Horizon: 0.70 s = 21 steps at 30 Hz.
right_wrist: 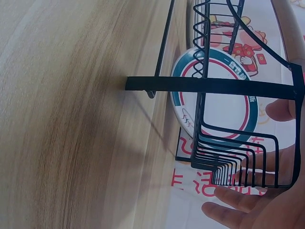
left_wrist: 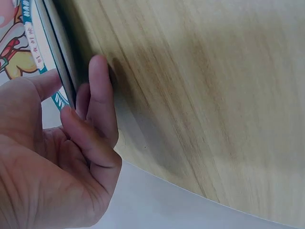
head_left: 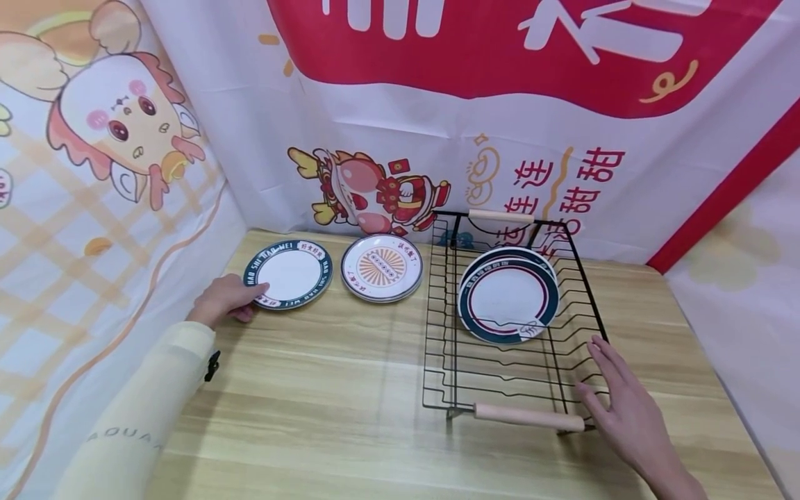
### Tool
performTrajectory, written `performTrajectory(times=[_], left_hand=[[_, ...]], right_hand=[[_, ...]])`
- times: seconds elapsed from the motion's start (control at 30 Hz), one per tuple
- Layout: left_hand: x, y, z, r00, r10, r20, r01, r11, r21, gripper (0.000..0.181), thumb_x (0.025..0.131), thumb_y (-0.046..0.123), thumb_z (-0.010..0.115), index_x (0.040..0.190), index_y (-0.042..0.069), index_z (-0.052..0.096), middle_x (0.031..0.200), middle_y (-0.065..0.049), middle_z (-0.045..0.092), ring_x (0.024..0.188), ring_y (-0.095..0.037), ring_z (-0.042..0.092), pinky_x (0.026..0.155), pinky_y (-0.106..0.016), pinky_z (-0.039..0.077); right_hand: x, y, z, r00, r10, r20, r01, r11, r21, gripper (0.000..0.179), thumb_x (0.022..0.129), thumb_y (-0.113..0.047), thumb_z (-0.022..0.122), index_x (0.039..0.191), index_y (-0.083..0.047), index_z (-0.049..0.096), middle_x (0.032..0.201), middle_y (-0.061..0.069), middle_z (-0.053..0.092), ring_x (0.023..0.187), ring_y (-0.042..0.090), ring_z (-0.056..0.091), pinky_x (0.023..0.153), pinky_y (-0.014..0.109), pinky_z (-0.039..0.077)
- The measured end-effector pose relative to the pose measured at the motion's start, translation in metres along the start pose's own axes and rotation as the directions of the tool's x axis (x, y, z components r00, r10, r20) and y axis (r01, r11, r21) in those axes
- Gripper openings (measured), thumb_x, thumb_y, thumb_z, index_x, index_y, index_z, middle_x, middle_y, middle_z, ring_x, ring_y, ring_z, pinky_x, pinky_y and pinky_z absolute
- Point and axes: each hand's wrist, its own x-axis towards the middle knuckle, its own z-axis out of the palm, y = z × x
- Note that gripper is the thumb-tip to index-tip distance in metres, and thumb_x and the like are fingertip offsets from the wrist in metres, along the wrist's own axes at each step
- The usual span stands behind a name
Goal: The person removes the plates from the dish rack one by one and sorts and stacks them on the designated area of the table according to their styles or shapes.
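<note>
At the table's left, my left hand (head_left: 221,298) pinches the rim of a round plate (head_left: 290,274) with a dark teal lettered border. The left wrist view puts the thumb over the plate (left_wrist: 49,47) and curled fingers at its underside; two rim edges show there. My right hand (head_left: 628,417) is beside the front right corner of a black wire dish rack (head_left: 528,415) with wooden handles. Its fingers are loosely extended along the rack's side wires (right_wrist: 259,157); touching or apart I cannot tell. Two teal-rimmed plates (head_left: 507,302) lean in the rack, one behind the other.
Between the left plate and the rack lies a small stack of white plates (head_left: 382,267) with an orange sunburst print. A printed cloth (head_left: 387,118) hangs behind the wooden table (head_left: 325,410), and another cloth (head_left: 119,229) borders the left side.
</note>
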Motion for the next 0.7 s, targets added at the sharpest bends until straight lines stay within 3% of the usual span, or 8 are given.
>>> performTrajectory(times=[0.37,0.7], left_hand=[[-0.002,0.008,0.003,0.995,-0.086,-0.045,0.092,0.980,0.177,0.068,0.104,0.067,0.046,0.081,0.006,0.064,0.066,-0.005,0.069,0.065,-0.020,0.063,0.070,-0.038,0.042],[0.009,0.001,0.001,0.993,-0.091,-0.074,0.105,0.971,0.215,0.071,0.102,0.071,0.044,0.087,0.004,0.062,0.066,-0.007,0.071,0.064,-0.021,0.067,0.073,-0.043,0.045]], right_hand=[[-0.001,0.001,0.001,1.000,0.000,-0.007,0.000,1.000,0.000,0.070,0.102,-0.028,0.067,0.159,0.001,0.041,0.169,0.018,0.034,0.137,0.055,0.048,0.092,0.074,0.046],[-0.001,0.000,0.001,1.000,-0.001,-0.007,0.001,1.000,0.001,0.071,0.102,-0.028,0.068,0.160,0.001,0.040,0.169,0.019,0.035,0.137,0.055,0.047,0.093,0.074,0.045]])
